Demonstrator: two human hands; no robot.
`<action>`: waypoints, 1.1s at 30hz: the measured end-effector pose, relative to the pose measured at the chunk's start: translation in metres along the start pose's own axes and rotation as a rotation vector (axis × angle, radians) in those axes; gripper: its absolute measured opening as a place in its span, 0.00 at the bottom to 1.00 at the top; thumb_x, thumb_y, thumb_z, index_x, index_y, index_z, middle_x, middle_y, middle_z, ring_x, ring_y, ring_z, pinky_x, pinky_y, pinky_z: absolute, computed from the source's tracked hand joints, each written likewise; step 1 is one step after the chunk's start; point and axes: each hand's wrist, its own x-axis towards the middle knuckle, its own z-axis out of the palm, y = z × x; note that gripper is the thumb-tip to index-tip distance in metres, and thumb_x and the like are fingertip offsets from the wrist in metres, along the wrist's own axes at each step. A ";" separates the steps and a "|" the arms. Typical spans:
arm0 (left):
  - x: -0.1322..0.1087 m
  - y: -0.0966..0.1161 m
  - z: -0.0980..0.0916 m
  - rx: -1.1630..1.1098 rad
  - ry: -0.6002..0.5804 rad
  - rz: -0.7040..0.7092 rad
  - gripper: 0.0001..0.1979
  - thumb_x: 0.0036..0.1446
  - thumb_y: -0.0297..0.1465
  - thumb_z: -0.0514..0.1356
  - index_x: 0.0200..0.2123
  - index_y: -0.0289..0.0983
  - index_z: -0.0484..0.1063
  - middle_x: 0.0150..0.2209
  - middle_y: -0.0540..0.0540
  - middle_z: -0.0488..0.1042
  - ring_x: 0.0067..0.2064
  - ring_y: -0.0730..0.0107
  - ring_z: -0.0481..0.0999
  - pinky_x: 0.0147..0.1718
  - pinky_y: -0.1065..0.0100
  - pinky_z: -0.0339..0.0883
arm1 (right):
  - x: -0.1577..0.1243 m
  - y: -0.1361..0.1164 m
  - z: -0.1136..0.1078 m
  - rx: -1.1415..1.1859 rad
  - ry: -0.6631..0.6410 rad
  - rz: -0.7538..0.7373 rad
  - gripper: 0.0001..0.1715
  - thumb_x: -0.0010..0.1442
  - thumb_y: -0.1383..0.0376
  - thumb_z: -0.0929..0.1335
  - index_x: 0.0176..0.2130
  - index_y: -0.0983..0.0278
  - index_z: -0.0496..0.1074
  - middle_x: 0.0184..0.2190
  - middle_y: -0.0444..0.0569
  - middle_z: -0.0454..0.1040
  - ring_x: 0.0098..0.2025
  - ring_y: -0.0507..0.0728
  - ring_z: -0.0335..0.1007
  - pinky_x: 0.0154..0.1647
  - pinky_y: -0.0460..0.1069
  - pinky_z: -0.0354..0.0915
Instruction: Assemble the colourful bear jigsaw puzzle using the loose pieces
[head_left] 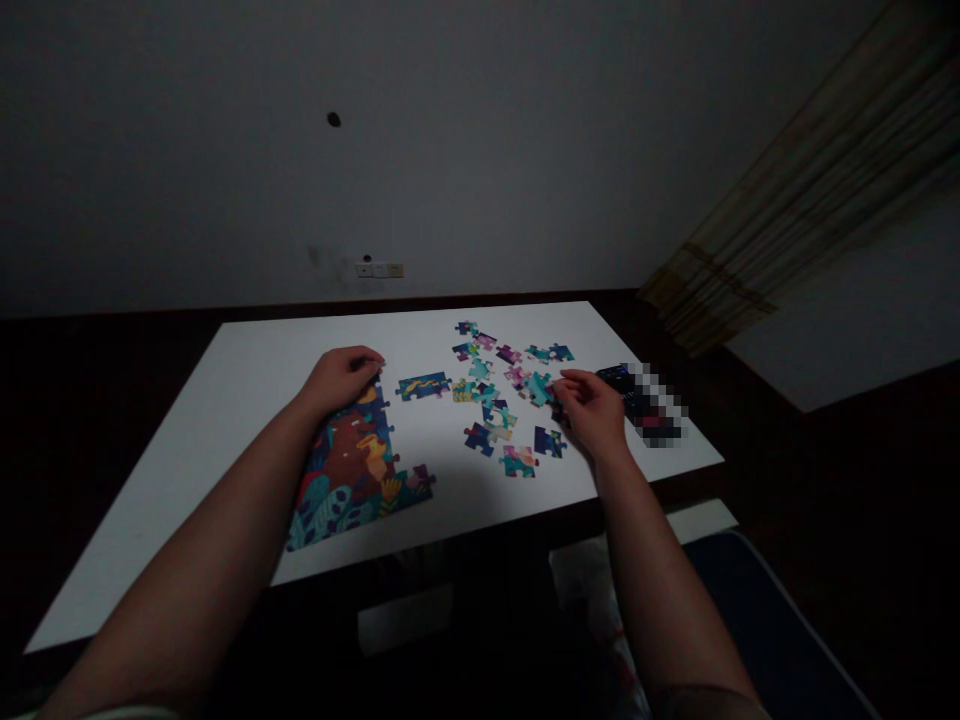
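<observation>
Forearms (202, 530) reach over the table (225, 400); the puzzle (349, 460) lies just below the left hand (345, 378), its fingers curled in at the far edge; the right hand (596, 405), half curled, is at the pieces (497, 412) spread between both hands; whether either grips one, I cannot tell; sockets (379, 270) sit beyond, on the wall (487, 160).

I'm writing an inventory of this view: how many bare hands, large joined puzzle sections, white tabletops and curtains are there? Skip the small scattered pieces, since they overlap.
Hands: 2 (left hand, right hand)
Large joined puzzle section: 1
White tabletop: 1
Curtain: 1
Total: 5
</observation>
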 end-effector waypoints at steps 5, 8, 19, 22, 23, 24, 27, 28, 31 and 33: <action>0.002 -0.005 0.000 0.017 -0.005 0.022 0.21 0.58 0.52 0.71 0.43 0.44 0.94 0.44 0.40 0.96 0.48 0.45 0.92 0.51 0.53 0.83 | 0.000 -0.001 -0.001 0.006 0.009 0.004 0.19 0.73 0.55 0.83 0.55 0.63 0.86 0.46 0.58 0.93 0.45 0.61 0.91 0.49 0.57 0.81; 0.004 -0.009 0.001 0.033 -0.003 0.039 0.23 0.58 0.53 0.69 0.43 0.44 0.94 0.46 0.39 0.96 0.49 0.43 0.92 0.54 0.51 0.84 | 0.002 0.001 -0.002 -0.001 0.013 0.021 0.25 0.68 0.48 0.86 0.53 0.61 0.87 0.45 0.55 0.94 0.44 0.62 0.91 0.48 0.56 0.84; 0.006 -0.016 0.003 0.024 -0.004 0.060 0.23 0.60 0.54 0.70 0.45 0.44 0.94 0.46 0.40 0.96 0.49 0.43 0.92 0.54 0.51 0.84 | 0.002 -0.002 -0.001 -0.006 0.005 0.019 0.27 0.65 0.44 0.85 0.51 0.60 0.87 0.44 0.56 0.94 0.44 0.65 0.91 0.48 0.58 0.84; 0.007 -0.016 0.003 0.023 -0.010 0.058 0.24 0.60 0.54 0.70 0.45 0.44 0.94 0.46 0.39 0.96 0.49 0.42 0.92 0.55 0.50 0.84 | 0.002 -0.003 -0.002 -0.058 -0.001 -0.020 0.25 0.67 0.44 0.84 0.48 0.60 0.88 0.43 0.56 0.93 0.45 0.66 0.90 0.49 0.59 0.83; 0.007 -0.016 0.002 0.024 -0.010 0.058 0.24 0.60 0.54 0.70 0.45 0.44 0.94 0.46 0.39 0.96 0.49 0.42 0.92 0.55 0.50 0.84 | 0.002 -0.002 -0.002 -0.071 -0.002 -0.028 0.25 0.67 0.43 0.84 0.48 0.60 0.88 0.43 0.56 0.93 0.45 0.66 0.89 0.49 0.59 0.82; 0.007 -0.016 0.002 0.025 -0.008 0.059 0.24 0.60 0.54 0.70 0.45 0.44 0.95 0.46 0.39 0.96 0.49 0.42 0.92 0.55 0.50 0.84 | 0.002 -0.002 -0.002 -0.078 -0.004 -0.029 0.25 0.67 0.43 0.84 0.47 0.60 0.88 0.42 0.55 0.92 0.44 0.66 0.88 0.49 0.59 0.82; 0.006 -0.016 0.002 0.030 -0.003 0.064 0.24 0.60 0.54 0.70 0.45 0.43 0.95 0.46 0.39 0.96 0.49 0.42 0.93 0.55 0.50 0.84 | 0.001 -0.001 -0.002 -0.067 -0.015 -0.007 0.26 0.67 0.42 0.84 0.47 0.59 0.87 0.42 0.55 0.92 0.43 0.65 0.86 0.45 0.58 0.79; 0.006 -0.016 0.002 0.032 -0.002 0.065 0.24 0.60 0.53 0.70 0.45 0.43 0.95 0.46 0.39 0.96 0.49 0.42 0.93 0.54 0.51 0.84 | 0.001 -0.001 -0.003 -0.057 -0.017 0.002 0.26 0.66 0.42 0.84 0.48 0.59 0.87 0.43 0.55 0.91 0.42 0.65 0.85 0.44 0.58 0.78; 0.006 -0.015 0.002 0.038 -0.002 0.054 0.23 0.60 0.53 0.70 0.45 0.44 0.95 0.44 0.40 0.95 0.47 0.44 0.92 0.52 0.52 0.84 | 0.002 -0.001 -0.003 -0.016 0.000 0.008 0.26 0.65 0.44 0.84 0.49 0.59 0.85 0.43 0.53 0.90 0.41 0.64 0.83 0.45 0.57 0.77; 0.005 -0.014 0.002 0.042 0.000 0.039 0.23 0.60 0.52 0.70 0.45 0.44 0.95 0.43 0.41 0.95 0.46 0.45 0.91 0.51 0.52 0.84 | 0.003 0.000 -0.003 -0.003 0.029 -0.005 0.24 0.66 0.46 0.83 0.50 0.59 0.84 0.42 0.51 0.88 0.42 0.63 0.83 0.47 0.57 0.76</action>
